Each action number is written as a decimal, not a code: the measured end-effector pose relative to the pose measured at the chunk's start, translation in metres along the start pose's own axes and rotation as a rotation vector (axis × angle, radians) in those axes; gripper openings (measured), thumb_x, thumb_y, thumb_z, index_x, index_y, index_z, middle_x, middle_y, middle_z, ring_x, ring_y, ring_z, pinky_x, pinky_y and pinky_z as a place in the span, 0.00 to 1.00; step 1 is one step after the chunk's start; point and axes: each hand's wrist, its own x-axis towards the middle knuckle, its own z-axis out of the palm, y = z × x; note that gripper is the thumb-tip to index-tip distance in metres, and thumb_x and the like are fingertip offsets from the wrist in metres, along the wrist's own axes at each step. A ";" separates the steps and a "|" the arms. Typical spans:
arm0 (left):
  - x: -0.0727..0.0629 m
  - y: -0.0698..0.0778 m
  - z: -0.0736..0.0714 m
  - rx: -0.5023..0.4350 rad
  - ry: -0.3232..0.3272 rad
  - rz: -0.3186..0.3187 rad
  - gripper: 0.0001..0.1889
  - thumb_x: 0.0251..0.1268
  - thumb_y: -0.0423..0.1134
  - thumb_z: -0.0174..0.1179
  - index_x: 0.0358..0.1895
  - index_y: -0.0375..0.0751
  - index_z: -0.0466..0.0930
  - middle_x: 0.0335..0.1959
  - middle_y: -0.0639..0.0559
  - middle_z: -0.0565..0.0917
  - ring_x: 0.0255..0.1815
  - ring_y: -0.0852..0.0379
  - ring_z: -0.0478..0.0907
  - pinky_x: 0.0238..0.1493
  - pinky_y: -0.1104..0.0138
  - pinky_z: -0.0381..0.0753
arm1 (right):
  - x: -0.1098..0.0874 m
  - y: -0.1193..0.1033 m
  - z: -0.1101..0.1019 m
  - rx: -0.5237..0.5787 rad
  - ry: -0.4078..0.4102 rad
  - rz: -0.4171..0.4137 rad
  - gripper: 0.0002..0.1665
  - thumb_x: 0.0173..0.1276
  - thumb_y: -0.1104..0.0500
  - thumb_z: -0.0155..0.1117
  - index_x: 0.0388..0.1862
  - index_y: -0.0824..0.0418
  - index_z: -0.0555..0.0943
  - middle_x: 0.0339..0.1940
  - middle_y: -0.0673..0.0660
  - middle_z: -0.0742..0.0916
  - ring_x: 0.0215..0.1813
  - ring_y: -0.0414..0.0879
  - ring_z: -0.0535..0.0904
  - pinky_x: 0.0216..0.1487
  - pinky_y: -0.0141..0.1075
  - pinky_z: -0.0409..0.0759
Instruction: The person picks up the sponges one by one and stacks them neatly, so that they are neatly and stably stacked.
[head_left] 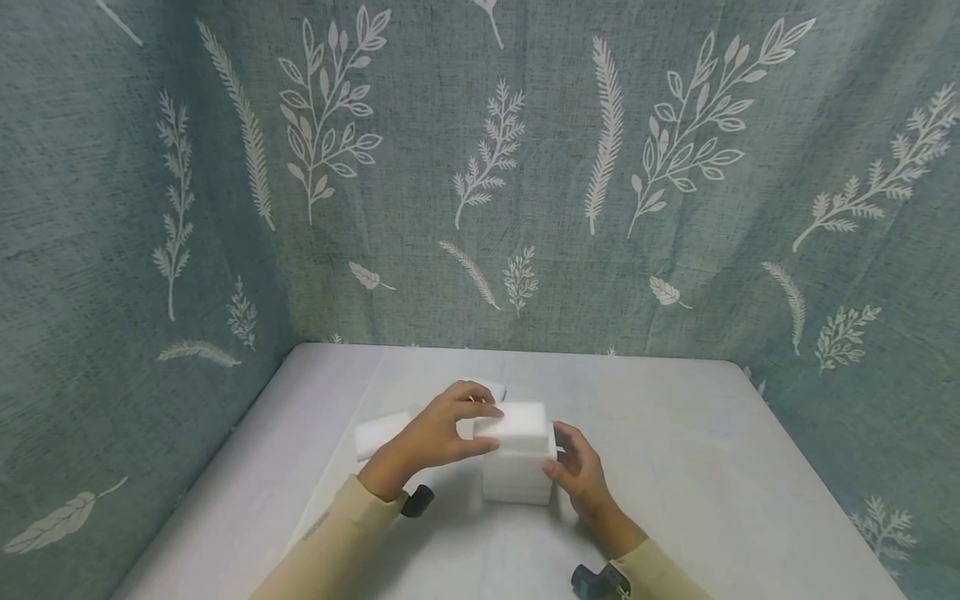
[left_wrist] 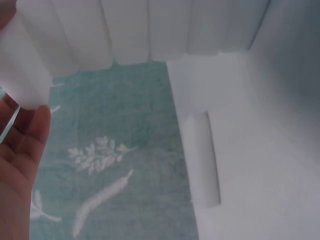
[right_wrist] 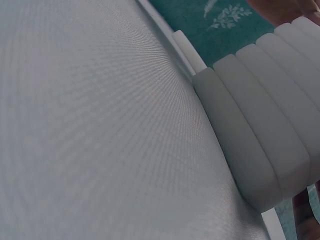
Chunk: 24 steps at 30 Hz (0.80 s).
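Note:
A stack of white, soft-edged sponge blocks stands on the table, seen in the head view. At its top, my left hand pinches the uppermost sponge block between thumb and fingers; in the left wrist view that block leans slightly from the others. My right hand grips the stack's right side near the top, thumb at the front and fingers behind. Several blocks lie tightly face to face in the right wrist view, where only parts of hands show at the right edge.
Left of the stack, another white block lies on the white table. A further white piece is partly hidden behind my left hand. Green leaf-patterned cloth hangs around the table's back and sides.

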 end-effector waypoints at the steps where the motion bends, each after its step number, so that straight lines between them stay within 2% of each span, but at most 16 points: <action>1: 0.000 0.001 0.001 -0.004 0.001 0.004 0.19 0.57 0.48 0.71 0.50 0.48 0.85 0.53 0.56 0.75 0.56 0.58 0.70 0.54 0.60 0.75 | 0.000 0.000 0.000 0.004 -0.001 0.000 0.31 0.62 0.67 0.62 0.64 0.70 0.67 0.60 0.67 0.76 0.61 0.51 0.75 0.60 0.41 0.74; 7: 0.003 0.005 0.003 -0.001 0.006 0.030 0.18 0.56 0.47 0.72 0.50 0.47 0.85 0.53 0.53 0.76 0.56 0.57 0.70 0.54 0.59 0.75 | 0.000 0.000 0.000 0.005 -0.005 0.002 0.31 0.62 0.68 0.62 0.64 0.70 0.67 0.59 0.67 0.76 0.58 0.51 0.76 0.57 0.41 0.76; 19: 0.007 0.011 0.008 0.003 -0.010 0.011 0.19 0.55 0.50 0.72 0.50 0.48 0.86 0.53 0.57 0.75 0.56 0.58 0.69 0.54 0.60 0.75 | 0.001 -0.001 -0.001 -0.010 0.025 0.004 0.35 0.62 0.66 0.63 0.67 0.67 0.64 0.64 0.65 0.74 0.65 0.55 0.71 0.60 0.37 0.73; 24: 0.006 0.013 0.007 0.014 -0.009 0.001 0.20 0.54 0.50 0.73 0.50 0.48 0.86 0.52 0.58 0.75 0.55 0.60 0.69 0.53 0.61 0.75 | 0.001 -0.002 0.000 0.014 0.032 0.009 0.36 0.61 0.65 0.63 0.68 0.65 0.64 0.65 0.63 0.73 0.66 0.53 0.70 0.60 0.38 0.73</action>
